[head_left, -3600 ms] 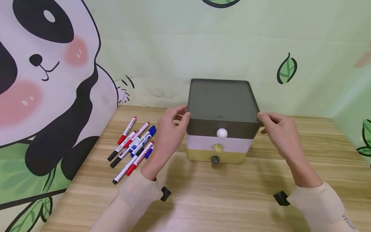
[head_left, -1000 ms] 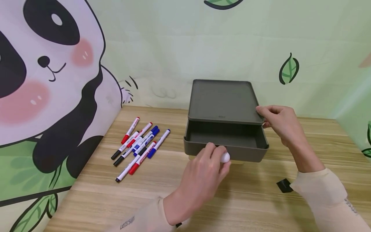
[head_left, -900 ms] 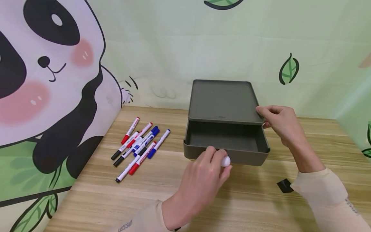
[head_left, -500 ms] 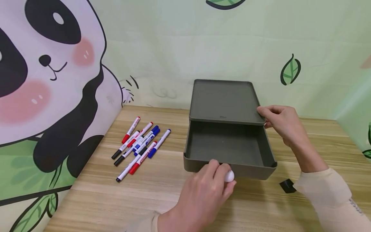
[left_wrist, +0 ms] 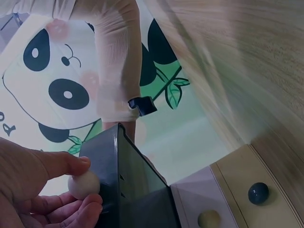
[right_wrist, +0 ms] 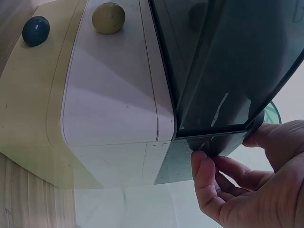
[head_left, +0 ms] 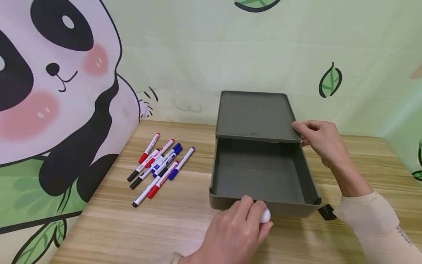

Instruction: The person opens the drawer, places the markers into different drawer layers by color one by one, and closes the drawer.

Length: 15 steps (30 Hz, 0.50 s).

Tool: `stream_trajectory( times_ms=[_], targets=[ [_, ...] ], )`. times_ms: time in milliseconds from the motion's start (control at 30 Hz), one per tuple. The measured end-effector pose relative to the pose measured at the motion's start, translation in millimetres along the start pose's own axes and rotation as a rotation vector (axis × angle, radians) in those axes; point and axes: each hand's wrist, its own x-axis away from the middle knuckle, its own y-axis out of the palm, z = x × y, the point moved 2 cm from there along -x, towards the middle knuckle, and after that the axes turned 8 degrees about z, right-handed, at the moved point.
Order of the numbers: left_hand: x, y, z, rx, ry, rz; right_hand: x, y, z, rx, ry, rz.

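Observation:
A dark grey drawer (head_left: 260, 172) stands far out from the top of a small three-tier drawer box (head_left: 255, 113), and nothing lies inside it. My left hand (head_left: 235, 231) pinches the drawer's round white knob (left_wrist: 84, 185) between thumb and fingers. With thumb and fingertips, my right hand (head_left: 321, 141) grips the box's upper right front corner. Below the top tier, the right wrist view shows a white drawer (right_wrist: 111, 90) with a yellow knob (right_wrist: 109, 18) and a yellow drawer (right_wrist: 28, 95) with a dark knob (right_wrist: 36, 31); both are pushed in.
Several markers with red, blue and black caps (head_left: 159, 167) lie in a loose pile on the wooden table (head_left: 158, 231), left of the box. A fabric backdrop with a panda print (head_left: 66, 95) rises behind and at the left.
First both hands held the box's sides with the drawer pushed in. Then my left hand took the white knob and drew the drawer toward me, farther in each frame. My right hand stayed at the corner.

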Motion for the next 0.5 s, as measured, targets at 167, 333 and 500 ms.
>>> stream_trajectory(
  times_ms=[167, 333, 500],
  targets=[
    [2.9, -2.1, 2.4, -0.036, 0.027, -0.008, 0.1, -0.2, 0.6, 0.000, -0.012, 0.005],
    [6.9, -2.9, 3.4, -0.034, 0.040, -0.006, 0.2, -0.6, 1.0, -0.007, -0.020, 0.012],
    [8.7, -5.0, 3.9, -0.018, 0.038, -0.042, 0.5, -0.6, 0.9, -0.003, -0.024, 0.015]
  ],
)
